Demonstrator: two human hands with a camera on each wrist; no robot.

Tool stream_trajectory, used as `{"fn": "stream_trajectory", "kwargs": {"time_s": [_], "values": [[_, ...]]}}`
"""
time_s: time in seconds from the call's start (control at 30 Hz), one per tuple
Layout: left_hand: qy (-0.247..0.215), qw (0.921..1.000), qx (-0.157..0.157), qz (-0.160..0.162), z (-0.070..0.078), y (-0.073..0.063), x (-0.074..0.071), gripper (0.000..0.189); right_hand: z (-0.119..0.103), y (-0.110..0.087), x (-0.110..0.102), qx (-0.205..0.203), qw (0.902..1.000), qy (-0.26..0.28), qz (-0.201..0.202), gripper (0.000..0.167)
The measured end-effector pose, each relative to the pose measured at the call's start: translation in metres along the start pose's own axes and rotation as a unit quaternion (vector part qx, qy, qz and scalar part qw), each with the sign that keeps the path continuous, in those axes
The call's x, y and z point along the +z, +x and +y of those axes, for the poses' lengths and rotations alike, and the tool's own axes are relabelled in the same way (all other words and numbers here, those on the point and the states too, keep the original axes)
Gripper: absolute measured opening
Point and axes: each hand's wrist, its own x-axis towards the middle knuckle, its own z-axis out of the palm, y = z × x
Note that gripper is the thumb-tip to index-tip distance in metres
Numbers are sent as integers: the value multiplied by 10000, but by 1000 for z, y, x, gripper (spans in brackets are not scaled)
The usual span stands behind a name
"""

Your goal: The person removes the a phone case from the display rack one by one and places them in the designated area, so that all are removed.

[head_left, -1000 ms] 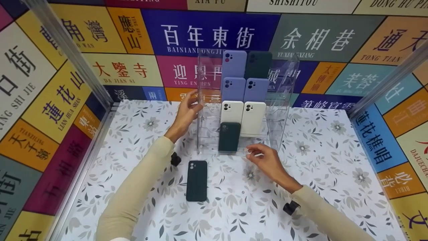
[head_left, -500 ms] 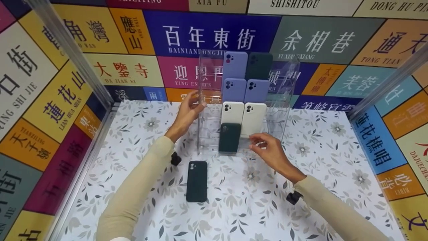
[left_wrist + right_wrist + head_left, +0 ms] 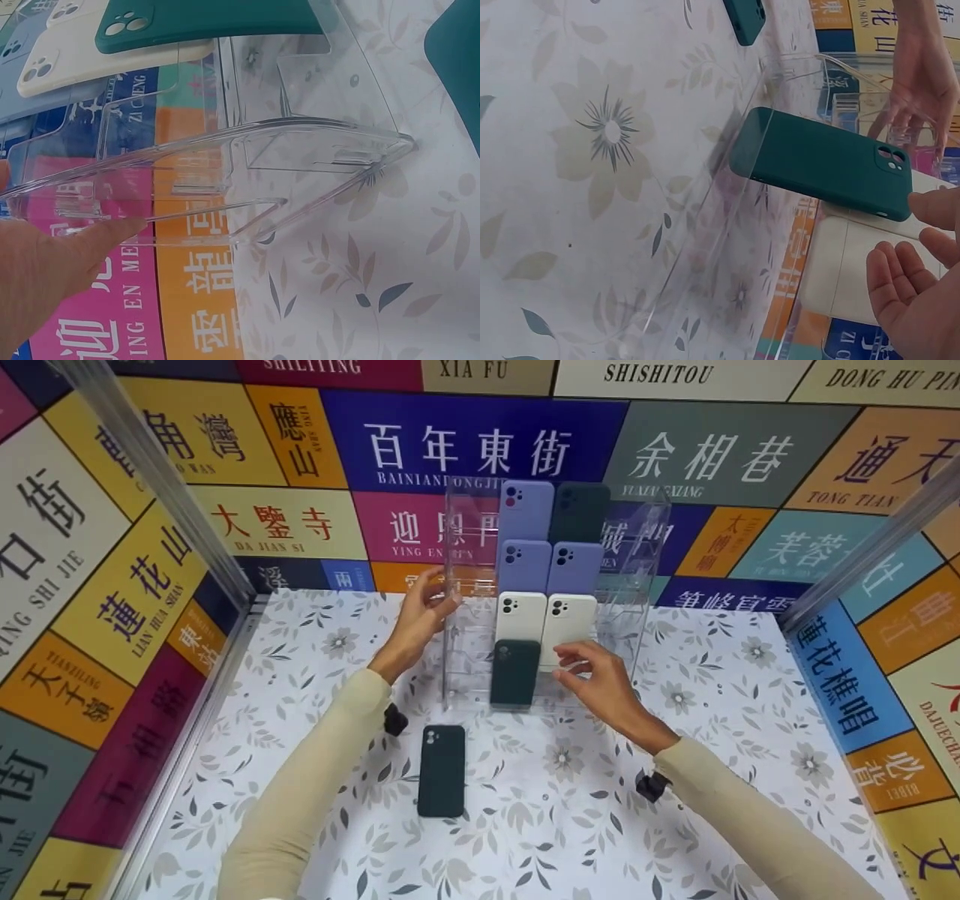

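A clear stepped display stand point(image 3: 469, 675) holds phone cases in rows. My left hand point(image 3: 417, 622) grips its left side edge, with finger and thumb at the clear panel in the left wrist view. My right hand point(image 3: 604, 681), fingers loosely curled and holding nothing, is in front of the right white phone case point(image 3: 573, 619); whether it touches cannot be told. Left of that hand, a dark green phone case point(image 3: 515, 675) leans on the lowest step, partly covering the left white phone case point(image 3: 520, 613). Another dark green phone case point(image 3: 442, 772) lies flat on the table.
Higher on the stand are lavender phone cases point(image 3: 526, 506) and a dark green one point(image 3: 583, 512). The table wears a floral cloth point(image 3: 360, 840). Behind it rises a wall of coloured sign panels point(image 3: 480, 439), with metal posts point(image 3: 161, 472) at the corners.
My right hand has moved up from the stand's front lower edge to the right white phone case. My left hand stays at the stand's side, and the cases keep their places.
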Motion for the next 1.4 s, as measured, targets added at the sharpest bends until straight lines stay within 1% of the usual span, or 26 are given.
{"fn": "stream_trajectory", "kwargs": {"time_s": [0.13, 0.4, 0.63, 0.87, 1.0, 1.2, 1.4], "values": [[63, 10000, -4, -6, 0, -1, 0, 61, -2, 5, 0, -119, 9999, 87, 57, 34], [-16, 10000, -69, 25, 0, 0, 2, 59, -6, 11, -2, 47, 9999, 142, -49, 36], [-59, 9999, 16, 110, -1, -1, 2, 58, -6, 18, 5, 32, 9998, 177, -70, 36], [-23, 9999, 101, 97, -1, -2, 4, 60, -6, 22, 10, 80, 9997, 220, -30, 35], [-90, 9999, 63, 93, 0, -1, 4, 60, -7, 23, 11, 93, 9999, 112, -84, 35], [-43, 9999, -19, 93, 1, -2, 3, 60, -8, 25, 15, 108, 9998, 141, -77, 38], [-20, 10000, 44, 59, 0, -3, 3, 61, -8, 27, 20, 88, 9998, 158, -74, 39]]}}
